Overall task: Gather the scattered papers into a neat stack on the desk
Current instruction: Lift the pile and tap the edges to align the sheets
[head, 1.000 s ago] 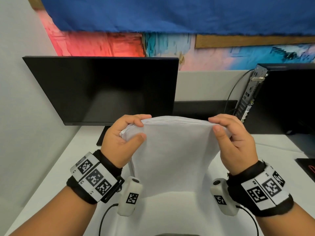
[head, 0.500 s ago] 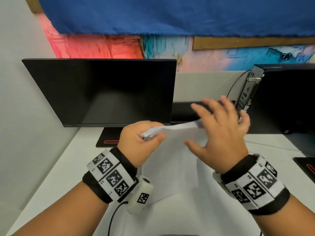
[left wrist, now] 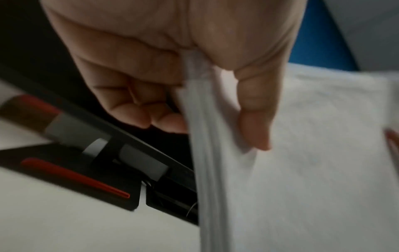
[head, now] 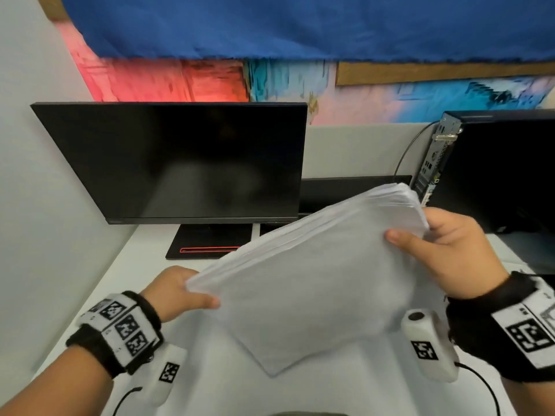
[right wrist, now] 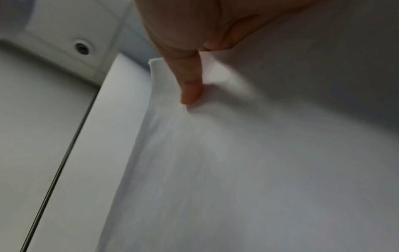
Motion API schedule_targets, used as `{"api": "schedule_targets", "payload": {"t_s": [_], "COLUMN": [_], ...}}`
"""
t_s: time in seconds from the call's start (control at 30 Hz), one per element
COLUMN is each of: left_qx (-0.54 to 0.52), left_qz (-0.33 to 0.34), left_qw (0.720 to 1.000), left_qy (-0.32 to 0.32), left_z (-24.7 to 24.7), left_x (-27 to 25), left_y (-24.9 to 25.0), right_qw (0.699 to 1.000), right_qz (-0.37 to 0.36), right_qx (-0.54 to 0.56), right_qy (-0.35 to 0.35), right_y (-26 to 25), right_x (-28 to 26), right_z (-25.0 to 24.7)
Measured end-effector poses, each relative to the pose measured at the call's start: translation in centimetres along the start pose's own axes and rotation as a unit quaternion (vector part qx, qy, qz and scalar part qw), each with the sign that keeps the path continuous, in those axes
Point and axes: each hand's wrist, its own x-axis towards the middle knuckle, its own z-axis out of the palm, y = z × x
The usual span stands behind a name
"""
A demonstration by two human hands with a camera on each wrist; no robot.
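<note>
A thick stack of white papers is held in the air above the white desk, tilted with its right end higher. My left hand pinches the stack's lower left corner, thumb on top and fingers curled underneath. In the left wrist view the paper stack sits between the thumb and the curled fingers. My right hand grips the upper right end, thumb lying on the top sheet. The right wrist view shows that thumb pressing down on the stack of papers. The stack's lower corner hangs near the desk.
A dark monitor stands at the back left on a black base with a red stripe. A black computer case with a cable stands at the back right. A grey wall borders the desk on the left.
The stack stood upright in both hands, then my right hand let go and opened. Now both hands hold it again, turned slanted, my left hand lower and my right hand higher.
</note>
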Motion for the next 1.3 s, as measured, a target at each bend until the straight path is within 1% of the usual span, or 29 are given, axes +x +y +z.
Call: {"api": "schedule_targets", "payload": {"t_s": [0.03,0.07,0.13,0.17,0.2,0.3,0.37,0.47,0.53,0.6,0.67,0.73,0.87,0.93,0.97,1.03,1.13,1.2,1.3], "left_qx": [-0.08,-0.179,-0.381,-0.433,-0.448,-0.402,-0.372,-0.298,-0.254,-0.239,-0.225,-0.219,-0.263,-0.266,-0.256,-0.228,-0.227,-0.237,-0.262], "left_qz": [0.009,0.024,0.045,0.054,0.068,0.109,0.13,0.122,0.103,0.072,0.042,0.042,0.115,0.148,0.156,0.152,0.121,0.113,0.122], "left_qw": [0.997,0.983,0.923,0.899,0.889,0.892,0.896,0.924,0.944,0.955,0.959,0.959,0.937,0.926,0.926,0.931,0.934,0.932,0.921], "left_qy": [0.009,0.017,0.027,0.046,0.074,0.177,0.204,0.207,0.185,0.163,0.168,0.176,0.199,0.222,0.23,0.24,0.247,0.252,0.262], "left_z": [-0.4,-0.4,0.4,0.8,1.3,2.6,3.4,5.1,6.2,6.7,6.6,6.1,5.3,5.0,4.9,4.8,4.8,4.7,4.4], "left_x": [0.1,0.2,0.3,0.5,0.6,0.5,0.1,-0.6,-0.4,-0.1,0.0,0.0,-0.1,-0.1,-0.2,-0.3,0.1,0.4,0.6], "left_y": [-0.9,-1.5,-1.4,-1.4,-1.1,0.2,0.7,1.0,0.4,-0.1,-0.1,0.2,1.2,1.8,2.1,2.5,2.5,2.5,2.7], "right_qw": [0.999,0.997,0.991,0.987,0.984,0.979,0.979,0.983,0.98,0.973,0.966,0.964,0.964,0.963,0.963,0.962,0.964,0.963,0.961], "right_qz": [0.019,0.037,0.062,0.066,0.065,0.049,0.054,0.111,0.16,0.201,0.23,0.239,0.239,0.243,0.244,0.244,0.24,0.241,0.243], "right_qx": [0.038,0.066,0.115,0.133,0.142,0.149,0.129,0.062,0.038,0.038,0.047,0.044,0.049,0.054,0.055,0.056,0.057,0.058,0.065], "right_qy": [0.001,0.008,0.038,0.061,0.083,0.133,0.15,0.135,0.108,0.105,0.109,0.104,0.105,0.106,0.105,0.104,0.104,0.102,0.111], "right_y": [0.5,0.9,1.5,1.8,2.0,2.7,4.1,7.4,9.6,10.7,11.0,10.9,10.8,10.9,10.9,11.0,11.3,11.6,11.9], "right_x": [-0.2,-0.3,-0.6,-0.8,-1.0,-1.8,-2.4,-3.6,-4.6,-5.1,-5.2,-5.1,-4.9,-4.7,-4.7,-4.5,-4.3,-4.2,-4.1], "right_z": [-0.1,0.1,0.5,0.8,1.2,2.1,2.5,3.0,3.4,3.5,3.4,3.3,3.4,3.4,3.4,3.4,3.5,3.5,3.6]}}
